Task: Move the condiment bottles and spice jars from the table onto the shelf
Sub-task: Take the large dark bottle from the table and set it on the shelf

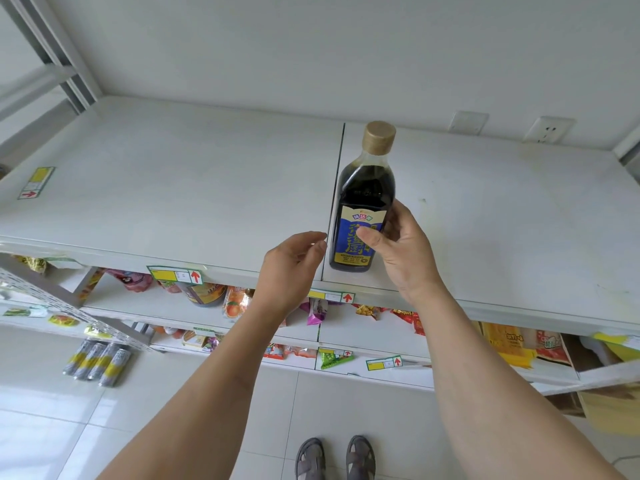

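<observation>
Bare forearms (pixel 214 393), no sleeves; grey strapped sandals (pixel 335 459) on both feet

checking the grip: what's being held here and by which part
The right hand grips the dark sauce bottle around its labelled body; the left hand holds nothing.

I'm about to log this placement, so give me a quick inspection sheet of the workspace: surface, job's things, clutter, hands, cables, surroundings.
Surface: white top shelf, two panels meeting at a seam; price labels on its front edge.
Job's things: one dark sauce bottle with gold cap and blue-yellow label, upright on the shelf near the front edge, just right of the seam.
Clutter: snack packets on lower shelves; cans lying on the floor.
Hands: right hand grips the bottle's label area; left hand beside the bottle, fingers relaxed, holding nothing.
Cables: nothing seen.
Surroundings: white wall with socket; tiled floor; person's sandals below.
</observation>
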